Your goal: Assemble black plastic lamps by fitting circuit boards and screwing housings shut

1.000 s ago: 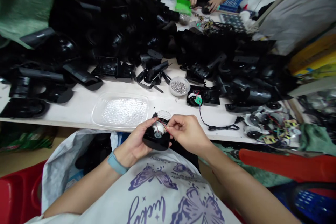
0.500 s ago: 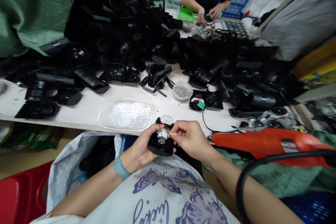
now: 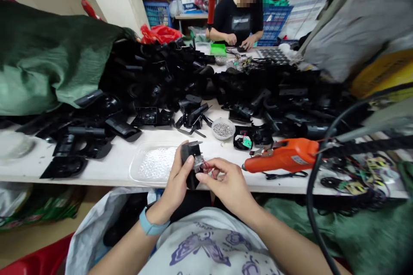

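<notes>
A black plastic housing [image 3: 192,167] is tilted up in front of me, over the table's front edge. My left hand [image 3: 177,182], with a light blue band at the wrist, grips the housing from the left, its thumb on the front. My right hand [image 3: 228,184] is closed on thin red wires [image 3: 206,166] at the housing's right side, fingertips close to the part. A clear tray [image 3: 151,164] of small transparent pieces lies behind my left hand. Beyond my hands stand a bowl [image 3: 223,129] of small metal screws and an open black housing with a green circuit board [image 3: 247,142].
An orange power screwdriver [image 3: 280,156] with a black cable hangs at the right over the table edge. Heaps of black parts [image 3: 155,73] cover the table's back. Across the table [image 3: 112,154], a person [image 3: 240,21] works. A white sack [image 3: 93,219] stands below left.
The view has tilted upward. The housing has turned from lying flat to upright in my left hand. The orange screwdriver now appears farther left and higher.
</notes>
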### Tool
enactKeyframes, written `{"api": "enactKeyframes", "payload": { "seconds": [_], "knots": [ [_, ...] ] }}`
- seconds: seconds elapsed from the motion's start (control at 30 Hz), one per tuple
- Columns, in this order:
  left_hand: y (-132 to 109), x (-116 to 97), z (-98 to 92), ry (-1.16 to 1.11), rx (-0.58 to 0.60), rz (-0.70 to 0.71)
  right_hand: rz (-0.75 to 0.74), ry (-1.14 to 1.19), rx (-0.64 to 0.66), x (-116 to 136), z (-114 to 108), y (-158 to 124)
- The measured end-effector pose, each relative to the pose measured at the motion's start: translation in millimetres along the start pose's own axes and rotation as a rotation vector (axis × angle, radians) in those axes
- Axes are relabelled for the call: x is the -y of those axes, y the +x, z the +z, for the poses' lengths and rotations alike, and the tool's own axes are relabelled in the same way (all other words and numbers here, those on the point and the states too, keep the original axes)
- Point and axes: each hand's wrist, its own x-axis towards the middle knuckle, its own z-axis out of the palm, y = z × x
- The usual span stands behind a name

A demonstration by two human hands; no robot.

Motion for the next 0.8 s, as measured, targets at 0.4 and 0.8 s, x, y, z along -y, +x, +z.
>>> {"api": "enactKeyframes", "payload": {
  "seconds": [0.4,0.8],
  "knots": [
    [-1.2,-9.9,16.2,0.157,-0.009,0.016,-0.729,-0.549,-0.253,-9.1,9.3,2.7],
    [9.5,-15.4,28.1,-0.402,0.011,-0.317,-0.250,-0.072,-0.188,-35.0,-10.8,-25.5]
  ]
}}
